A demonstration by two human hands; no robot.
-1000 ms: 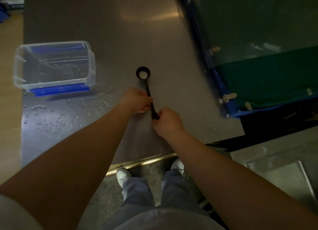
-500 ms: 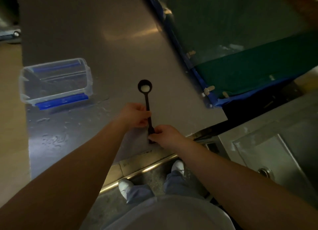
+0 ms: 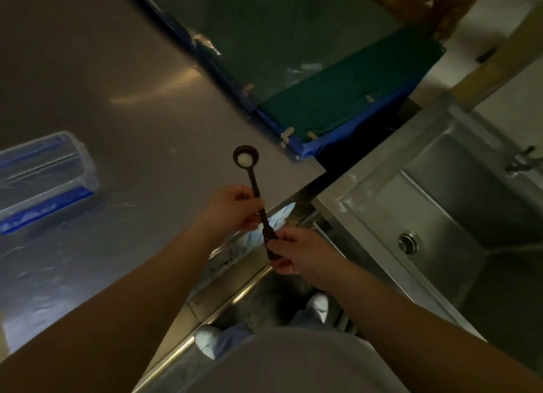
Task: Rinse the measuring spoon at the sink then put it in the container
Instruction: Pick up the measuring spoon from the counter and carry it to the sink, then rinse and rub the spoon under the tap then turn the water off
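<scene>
Both hands hold a black measuring spoon (image 3: 252, 175) with white residue in its round bowl, which points away from me. My left hand (image 3: 232, 209) pinches the middle of the handle. My right hand (image 3: 295, 251) grips the handle's near end. The spoon hangs over the front right corner of the steel counter (image 3: 102, 84). A clear plastic container (image 3: 41, 175) with blue clips stands on the counter at the left, lid off. The steel sink (image 3: 458, 213) lies to the right, with its drain (image 3: 407, 242) and a tap (image 3: 518, 160) in view.
A blue-edged crate lined in green (image 3: 323, 84) sits behind the counter's right edge. Water drops cover the counter near the container. My feet (image 3: 318, 303) stand on the floor in the gap between counter and sink.
The view has swung right and the sink has come into sight. Both hands have carried the spoon from mid-counter toward the counter's right corner, still holding it the same way.
</scene>
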